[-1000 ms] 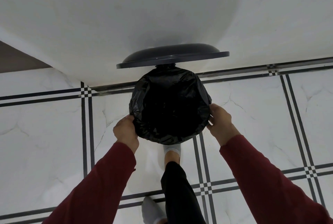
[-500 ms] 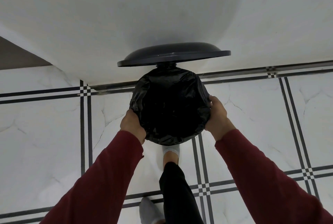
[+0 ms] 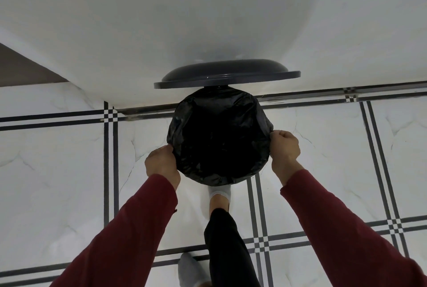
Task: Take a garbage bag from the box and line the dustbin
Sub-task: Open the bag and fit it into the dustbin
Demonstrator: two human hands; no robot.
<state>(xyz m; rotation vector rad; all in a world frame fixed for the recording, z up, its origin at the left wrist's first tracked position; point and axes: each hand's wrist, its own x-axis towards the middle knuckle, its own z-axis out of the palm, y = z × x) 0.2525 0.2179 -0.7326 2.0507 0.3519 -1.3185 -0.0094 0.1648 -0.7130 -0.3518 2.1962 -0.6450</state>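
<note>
over one dustbin [image 3: 227, 76], one garbage bag [image 3: 219, 141], two hands [image 3: 161, 162]

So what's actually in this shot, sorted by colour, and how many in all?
Black: 1, the garbage bag
Dark grey: 1, the dustbin lid
Red: 2, the sleeves
Light grey: 2, the socks
Total: 6

We are reaching both arms forward and down in dark red sleeves, wrists bare. Our left hand [image 3: 161, 163] is curling its fingers, knuckles up, pinching black film at its fingertips. Our right hand [image 3: 285, 148] is mirroring it, fist closed, thumb side inward, gripping the opposite edge
</note>
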